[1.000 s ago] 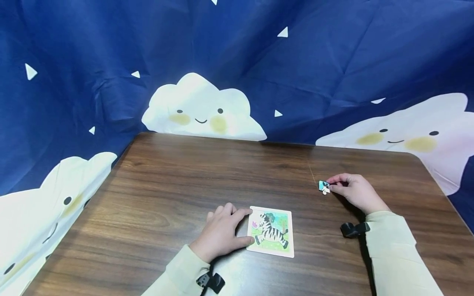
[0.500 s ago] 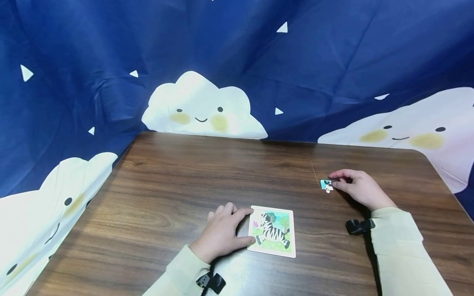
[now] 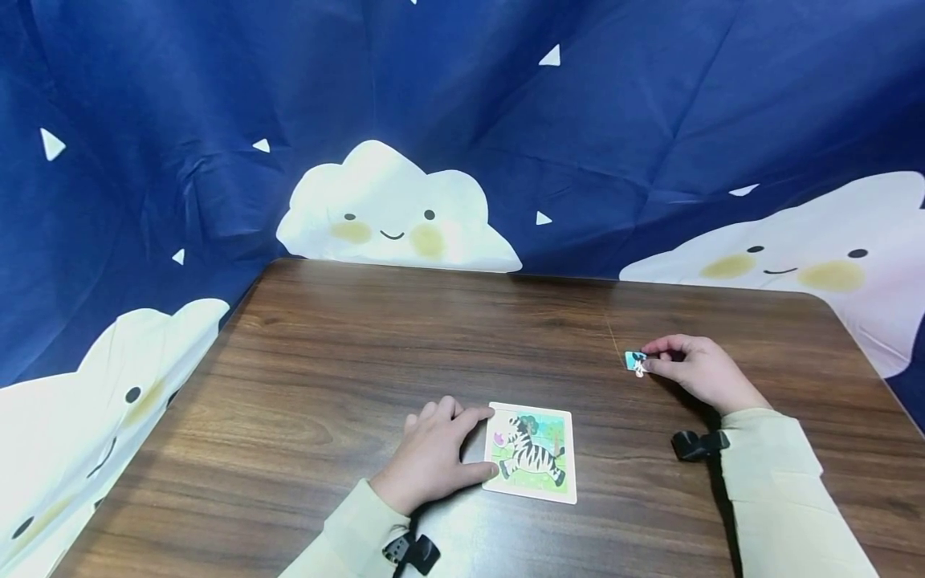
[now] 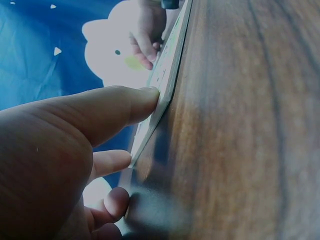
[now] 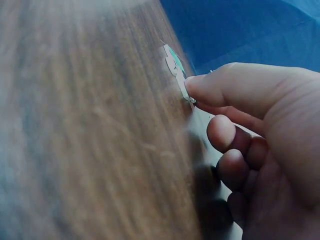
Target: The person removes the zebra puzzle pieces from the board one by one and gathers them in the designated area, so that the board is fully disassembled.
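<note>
A square zebra jigsaw puzzle (image 3: 533, 449) in a pale frame lies flat in front of me in the head view. My left hand (image 3: 433, 457) rests at its left side, index fingertip at the far corner and thumb on the frame lower down. The left wrist view shows that thumb (image 4: 125, 104) pressing the frame's edge. Farther right, a small puzzle piece (image 3: 633, 360), blue with black and white, is at the thumb and index fingertips of my right hand (image 3: 701, 369). In the right wrist view these two pinch one end of the piece (image 5: 175, 67); the other fingers curl inward.
The wooden table (image 3: 347, 361) stretches out on all sides of the puzzle. Its far edge meets a blue curtain (image 3: 607, 120) printed with smiling clouds. A black wrist camera (image 3: 699, 445) is strapped to the right sleeve, another (image 3: 412, 552) to the left.
Half a second ago my right index finger was raised off the piece; now it is lowered and the fingers cover the piece's right end. My left hand stays put.
</note>
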Motion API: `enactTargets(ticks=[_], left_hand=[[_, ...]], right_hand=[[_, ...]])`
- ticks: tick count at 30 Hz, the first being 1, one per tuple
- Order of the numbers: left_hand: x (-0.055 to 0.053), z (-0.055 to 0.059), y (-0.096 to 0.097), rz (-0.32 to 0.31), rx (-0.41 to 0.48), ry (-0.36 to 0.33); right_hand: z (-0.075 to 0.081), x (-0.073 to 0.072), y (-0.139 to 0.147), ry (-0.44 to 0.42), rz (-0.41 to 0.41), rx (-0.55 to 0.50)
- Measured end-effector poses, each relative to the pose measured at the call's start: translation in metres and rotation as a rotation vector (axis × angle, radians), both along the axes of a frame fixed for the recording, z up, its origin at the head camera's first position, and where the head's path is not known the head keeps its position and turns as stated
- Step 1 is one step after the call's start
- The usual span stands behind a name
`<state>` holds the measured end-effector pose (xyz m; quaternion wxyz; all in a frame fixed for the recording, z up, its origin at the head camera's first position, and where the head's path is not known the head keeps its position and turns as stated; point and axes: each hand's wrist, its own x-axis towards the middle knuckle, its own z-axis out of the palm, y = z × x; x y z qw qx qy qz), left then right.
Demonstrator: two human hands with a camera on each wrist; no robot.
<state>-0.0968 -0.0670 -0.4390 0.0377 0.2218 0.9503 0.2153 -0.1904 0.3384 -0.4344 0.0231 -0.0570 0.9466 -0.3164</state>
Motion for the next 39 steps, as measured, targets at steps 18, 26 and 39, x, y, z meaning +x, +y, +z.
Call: enactTargets(ticks=[18, 26, 39], left_hand=[[0.000, 0.000, 0.000, -0.002, -0.005, -0.003], [0.000, 0.001, 0.000, 0.003, -0.009, -0.007], [0.001, 0.002, 0.000, -0.002, -0.010, -0.011]], right_hand=[[0.000, 0.005, -0.001, 0.036, -0.032, 0.014], [0.001, 0.014, -0.009, 0.084, -0.086, -0.075], [0.011, 0.030, -0.049, 0.084, -0.026, -0.130]])
